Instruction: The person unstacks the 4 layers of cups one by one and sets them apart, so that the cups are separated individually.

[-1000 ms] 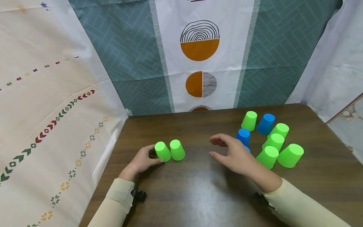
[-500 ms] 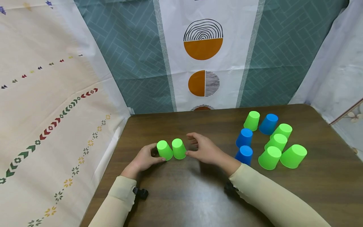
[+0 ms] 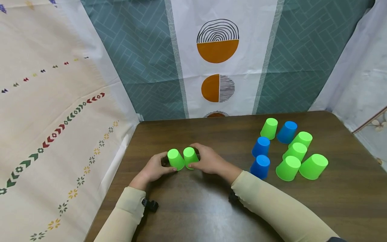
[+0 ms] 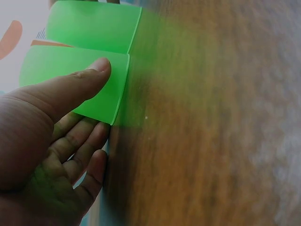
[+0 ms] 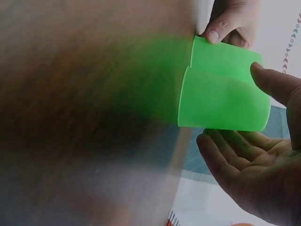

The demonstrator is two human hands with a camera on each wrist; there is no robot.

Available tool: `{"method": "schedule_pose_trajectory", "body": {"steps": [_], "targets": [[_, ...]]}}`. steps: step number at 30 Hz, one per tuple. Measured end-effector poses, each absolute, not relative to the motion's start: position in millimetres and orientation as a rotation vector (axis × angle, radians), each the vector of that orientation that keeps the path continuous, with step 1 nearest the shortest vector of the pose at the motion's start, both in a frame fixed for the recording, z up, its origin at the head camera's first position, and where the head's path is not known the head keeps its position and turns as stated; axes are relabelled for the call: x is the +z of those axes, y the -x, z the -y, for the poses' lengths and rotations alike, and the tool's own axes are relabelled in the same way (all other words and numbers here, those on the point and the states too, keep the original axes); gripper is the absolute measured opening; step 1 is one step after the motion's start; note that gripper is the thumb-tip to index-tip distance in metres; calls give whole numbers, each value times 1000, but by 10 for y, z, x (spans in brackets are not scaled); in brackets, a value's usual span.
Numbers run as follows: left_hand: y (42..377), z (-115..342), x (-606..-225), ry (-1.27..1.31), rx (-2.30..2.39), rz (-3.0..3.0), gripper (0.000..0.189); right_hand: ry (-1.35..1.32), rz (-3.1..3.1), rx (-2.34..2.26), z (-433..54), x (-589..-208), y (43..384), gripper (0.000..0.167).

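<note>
Two green cups stand upside down side by side on the brown table, left of the middle in the head view. My left hand [image 3: 153, 167] holds the left green cup [image 3: 175, 158]; in the left wrist view its thumb [image 4: 89, 80] lies along the cup's side and the fingers reach behind. Around the right green cup [image 3: 189, 154] my right hand [image 3: 210, 160] has its thumb in front and its fingers behind. From the right wrist, that cup [image 5: 221, 103] sits between thumb and fingers, rim at the tabletop, overlapping the other cup.
On the table's right side stand more upside-down cups: several green ones [image 3: 288, 168] and blue ones [image 3: 260, 166]. A patterned cloth [image 3: 75, 134] hangs along the left edge, and a teal and white curtain [image 3: 151, 67] rises behind the table [image 3: 193, 208].
My right hand has moved left from beside the blue cups to the right green cup, its thumb and fingers now around it. The left hand stays at its cup.
</note>
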State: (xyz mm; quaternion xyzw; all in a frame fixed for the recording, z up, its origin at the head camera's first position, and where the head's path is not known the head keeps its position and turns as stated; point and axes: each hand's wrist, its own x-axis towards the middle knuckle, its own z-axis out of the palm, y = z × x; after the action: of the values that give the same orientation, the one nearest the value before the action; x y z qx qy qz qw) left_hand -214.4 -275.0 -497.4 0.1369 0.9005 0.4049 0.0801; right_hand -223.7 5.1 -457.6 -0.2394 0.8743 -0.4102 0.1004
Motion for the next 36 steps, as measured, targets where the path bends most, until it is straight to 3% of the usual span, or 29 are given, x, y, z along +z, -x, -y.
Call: {"method": "schedule_pose_trajectory", "body": {"steps": [9, 23, 30, 36], "targets": [[2147, 2743, -4962, -415, 1194, -2693, 62, 676, -2637, -1197, -51, -4573, 2227, 53], [2138, 2758, -4921, -390, 1168, -2713, 63, 746, -2616, -1364, -609, -4108, 1903, 49], [2136, 2748, -4952, -380, 1165, -2705, 64, 782, -2704, -1427, -1164, -3891, 1632, 50], [2122, 2747, -4956, -392, 1175, -2702, 62, 618, -2855, -1399, -1719, -3829, 1384, 48]]}}
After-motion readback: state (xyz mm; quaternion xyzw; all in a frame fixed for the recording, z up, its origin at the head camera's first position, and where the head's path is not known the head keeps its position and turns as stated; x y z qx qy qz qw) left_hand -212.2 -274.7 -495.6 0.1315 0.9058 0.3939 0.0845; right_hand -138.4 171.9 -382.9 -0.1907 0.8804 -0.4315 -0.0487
